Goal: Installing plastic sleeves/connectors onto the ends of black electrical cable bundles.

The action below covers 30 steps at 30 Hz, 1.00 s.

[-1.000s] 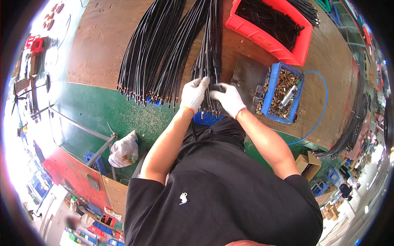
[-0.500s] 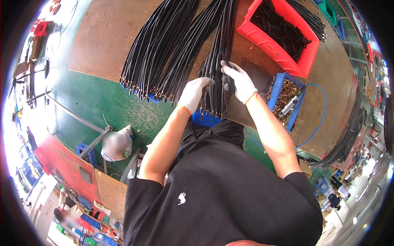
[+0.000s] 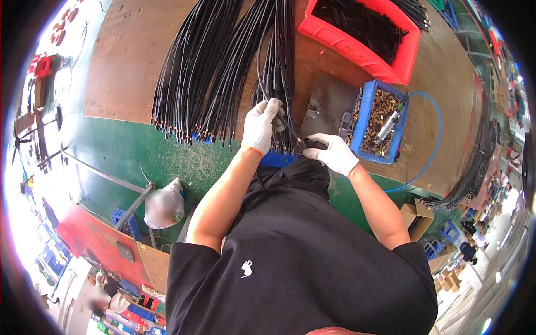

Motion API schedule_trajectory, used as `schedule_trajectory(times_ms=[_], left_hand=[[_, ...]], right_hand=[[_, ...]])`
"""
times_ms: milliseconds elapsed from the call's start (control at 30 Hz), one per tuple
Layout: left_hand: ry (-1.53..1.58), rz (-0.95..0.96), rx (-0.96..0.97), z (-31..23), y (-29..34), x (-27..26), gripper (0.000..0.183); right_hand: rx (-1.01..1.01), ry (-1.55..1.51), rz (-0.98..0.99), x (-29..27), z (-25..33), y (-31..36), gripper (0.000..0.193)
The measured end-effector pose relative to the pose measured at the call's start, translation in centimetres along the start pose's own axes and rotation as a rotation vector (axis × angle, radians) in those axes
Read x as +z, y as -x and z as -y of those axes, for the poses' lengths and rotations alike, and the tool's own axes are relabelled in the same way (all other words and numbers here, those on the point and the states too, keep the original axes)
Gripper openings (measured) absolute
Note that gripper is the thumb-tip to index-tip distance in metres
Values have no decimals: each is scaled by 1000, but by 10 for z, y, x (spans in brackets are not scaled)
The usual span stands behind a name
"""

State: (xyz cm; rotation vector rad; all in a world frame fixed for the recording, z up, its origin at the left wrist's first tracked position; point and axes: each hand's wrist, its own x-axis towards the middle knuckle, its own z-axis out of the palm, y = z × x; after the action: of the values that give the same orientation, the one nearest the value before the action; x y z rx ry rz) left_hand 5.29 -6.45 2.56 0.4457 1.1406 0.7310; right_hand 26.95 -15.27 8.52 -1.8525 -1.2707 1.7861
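Note:
My left hand (image 3: 261, 125), in a white glove, is closed around one black cable (image 3: 288, 126) pulled out from the bundle in front of me. The cable's end, with a coppery tip, points right and down toward my right hand (image 3: 333, 153). That gloved hand is closed with thumb and forefinger around something small and dark beside the tip; I cannot make out what it is. Behind my left hand lies a narrow bundle of black cables (image 3: 279, 72), several with thicker black sleeves on them. Two wider cable bundles (image 3: 192, 72) fan out to its left, their ends over the table's edge.
A red bin (image 3: 357, 49) of black tubular pieces stands at the far right. Nearer, a blue bin (image 3: 365, 111) holds small coppery fittings and a silver hand tool (image 3: 389, 127) with a blue hose (image 3: 440, 134). A dark metal plate (image 3: 329, 100) lies left of it on the brown tabletop (image 3: 125, 67).
My left hand has taken hold of a single cable and lifted its end from the bundle. My right hand has moved down and right, closing beside that cable's tip. The view has shifted slightly.

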Motion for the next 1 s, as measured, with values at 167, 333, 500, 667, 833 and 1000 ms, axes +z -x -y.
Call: schedule_trajectory(times_ms=[167, 333, 500, 667, 833, 1000], left_hand=[[-22, -9, 21, 2, -3, 3, 23], [-22, -7, 49, -4, 4, 13, 21], [-198, 57, -41, -13, 6, 19, 23], [-298, 63, -30, -7, 9, 10, 33], [-71, 181, -125, 4, 27, -9, 40], [-184, 150, -127, 10, 38, -18, 31]], right_hand=[[-56, 82, -4, -4, -2, 10, 55], [-102, 108, -14, -5, 0, 9, 54], [168, -43, 48, 11, 29, -12, 50], [-7, -329, -14, 33, 18, -64, 41], [-106, -200, -119, 35, 28, -123, 34], [-67, -242, -146, 36, 45, -142, 34]])
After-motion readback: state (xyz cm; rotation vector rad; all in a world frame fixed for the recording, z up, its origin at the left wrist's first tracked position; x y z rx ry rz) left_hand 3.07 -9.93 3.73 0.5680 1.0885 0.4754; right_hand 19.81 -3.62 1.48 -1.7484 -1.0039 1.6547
